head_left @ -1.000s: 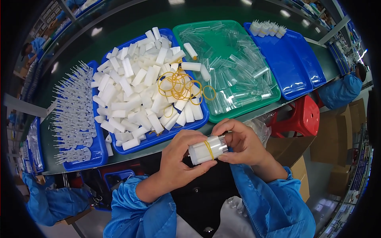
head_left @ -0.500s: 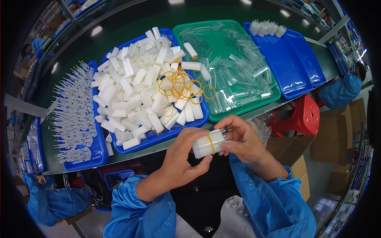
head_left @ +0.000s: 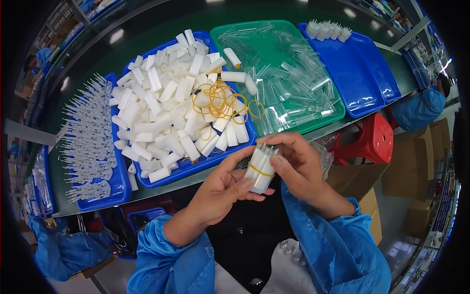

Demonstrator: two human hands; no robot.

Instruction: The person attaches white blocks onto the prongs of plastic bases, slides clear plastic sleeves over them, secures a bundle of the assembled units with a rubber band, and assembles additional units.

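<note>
Between my two hands is a banded bundle point(head_left: 260, 172): white foam blocks and clear plastic tubes with a yellow rubber band around the middle. It stands tilted, clear ends up. My left hand point(head_left: 221, 182) grips its lower left side with thumb and fingers. My right hand point(head_left: 299, 169) pinches the upper end, thumb in front. Beyond my hands, a blue tray point(head_left: 193, 170) is heaped with white foam blocks point(head_left: 156, 105). A tangle of yellow rubber bands point(head_left: 215, 101) lies on the blocks. To its right, a green tray point(head_left: 245, 46) holds loose clear tubes point(head_left: 293, 83).
At the far left, a blue tray point(head_left: 122, 193) holds rows of thin-tipped white pieces point(head_left: 90, 142). Several finished-looking bundles point(head_left: 328, 30) stand in another blue tray point(head_left: 355, 73) at the right. Beyond the table edge are a red stool point(head_left: 372, 139), cardboard boxes point(head_left: 409, 161) and a co-worker's blue sleeve point(head_left: 421, 109).
The bundle has turned from lying nearly sideways to more upright, its clear ends now up. Both hands have shifted their hold on it. The view has moved slightly.
</note>
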